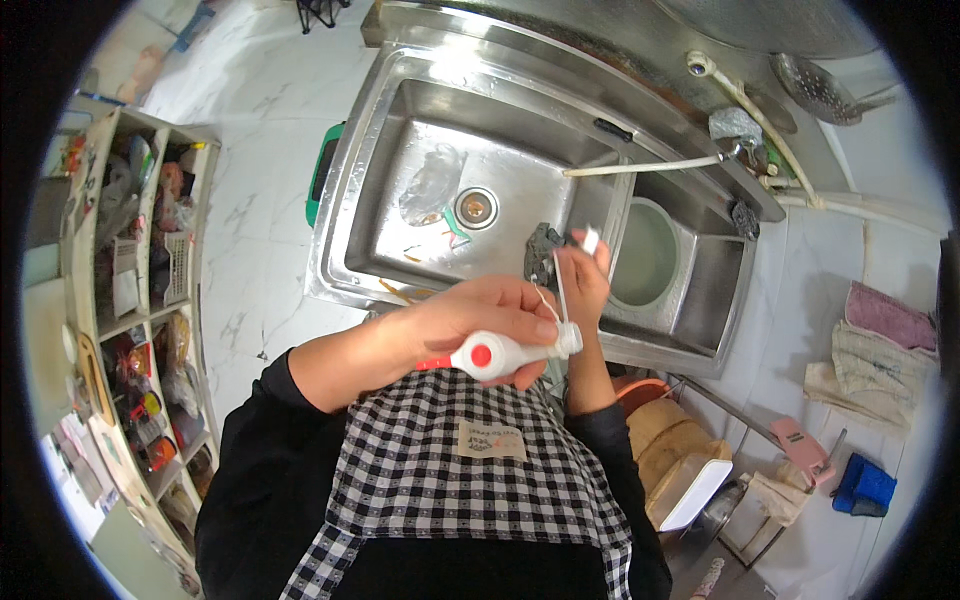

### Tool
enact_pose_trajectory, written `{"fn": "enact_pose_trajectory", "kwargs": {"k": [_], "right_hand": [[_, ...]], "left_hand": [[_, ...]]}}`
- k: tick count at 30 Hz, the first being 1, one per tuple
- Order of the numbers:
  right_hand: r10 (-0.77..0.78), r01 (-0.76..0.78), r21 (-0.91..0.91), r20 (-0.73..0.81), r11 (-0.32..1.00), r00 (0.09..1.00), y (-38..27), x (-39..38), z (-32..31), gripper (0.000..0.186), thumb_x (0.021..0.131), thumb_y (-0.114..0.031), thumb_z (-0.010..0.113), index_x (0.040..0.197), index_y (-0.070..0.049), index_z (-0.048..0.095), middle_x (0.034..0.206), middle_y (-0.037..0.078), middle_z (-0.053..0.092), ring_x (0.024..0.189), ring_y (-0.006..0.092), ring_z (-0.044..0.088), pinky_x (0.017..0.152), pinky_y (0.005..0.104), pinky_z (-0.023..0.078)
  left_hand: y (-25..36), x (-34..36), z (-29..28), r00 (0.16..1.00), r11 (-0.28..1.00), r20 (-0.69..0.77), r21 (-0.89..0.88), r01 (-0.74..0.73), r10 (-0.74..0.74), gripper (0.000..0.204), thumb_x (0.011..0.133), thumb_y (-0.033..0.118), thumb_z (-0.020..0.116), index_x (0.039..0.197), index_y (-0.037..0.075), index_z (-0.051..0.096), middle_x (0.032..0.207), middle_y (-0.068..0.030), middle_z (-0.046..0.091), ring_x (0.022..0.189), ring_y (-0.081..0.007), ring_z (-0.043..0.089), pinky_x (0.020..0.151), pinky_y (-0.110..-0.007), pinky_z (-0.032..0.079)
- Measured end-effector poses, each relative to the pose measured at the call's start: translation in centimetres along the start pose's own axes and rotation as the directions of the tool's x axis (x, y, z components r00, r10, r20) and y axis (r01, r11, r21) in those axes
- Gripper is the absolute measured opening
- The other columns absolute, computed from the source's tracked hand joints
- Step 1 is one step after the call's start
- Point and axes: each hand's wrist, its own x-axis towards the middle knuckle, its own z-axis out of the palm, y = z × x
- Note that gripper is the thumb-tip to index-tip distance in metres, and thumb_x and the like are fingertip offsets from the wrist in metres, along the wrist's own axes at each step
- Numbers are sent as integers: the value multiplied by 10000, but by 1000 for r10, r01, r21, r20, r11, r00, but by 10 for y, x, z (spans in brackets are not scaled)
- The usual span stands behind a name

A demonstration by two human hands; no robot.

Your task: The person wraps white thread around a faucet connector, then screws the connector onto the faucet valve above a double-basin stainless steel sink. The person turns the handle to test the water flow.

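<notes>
My left hand [490,312] is wrapped round a white handle [503,357] with a round red button and a red end. A white collar [569,340] sits at its tip, and a thin pale rod or strand [560,285] rises from there toward my right hand [586,283]. The right fingers are bent around a small white piece [591,241], blurred, whose kind I cannot make out. Both hands are above the near edge of a steel sink [350,215]. A dark grey crumpled cloth or scrubber [541,250] lies in it, just beyond the right hand.
A crumpled clear plastic bag [432,188] and scraps lie near the drain [476,208]. A pale tap spout [645,166] reaches over the sink. In the right basin sits a water-filled round tub [642,250]. Crowded shelves [145,320] stand at left; towels [880,350] hang at right.
</notes>
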Motion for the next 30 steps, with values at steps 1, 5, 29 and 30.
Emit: {"fn": "enact_pose_trajectory", "kwargs": {"k": [1,5,29,30], "right_hand": [[-36,36,-32,3,999,999,-6,15,8,78,862,-72,737,898,-3,726,1176,152,581,1047,267,594,881,347,480],[-372,370,-109,0,923,928,-43,83,21,96,828,-100,777,895,-40,741,1137,157,593,1051,290,602,875,364,491],[-517,651,-414,397,636,758,-216,24,-136,303,725,-341,825,832,-68,746,1036,152,560,963,295,595,958,528,509],[-491,598,-425,342,680,801,-202,13,-139,289,741,-303,830,852,-52,740,1054,163,571,957,293,592,911,476,527]], "left_hand": [[-4,2,3,1000,1000,2,1,14,-14,231,937,214,645,988,-1,577,710,-169,653,493,-151,576,432,-239,430],[-18,11,8,998,998,14,-4,64,-64,256,947,205,660,1060,-13,588,768,-147,682,624,-149,661,510,-236,492],[-13,28,-44,932,977,-311,-37,-210,189,275,997,290,482,968,36,583,692,-89,591,546,-143,513,489,-263,395],[-9,26,-45,930,972,-302,-41,-232,209,290,997,302,470,968,36,583,677,-86,576,531,-143,493,482,-268,382]]}}
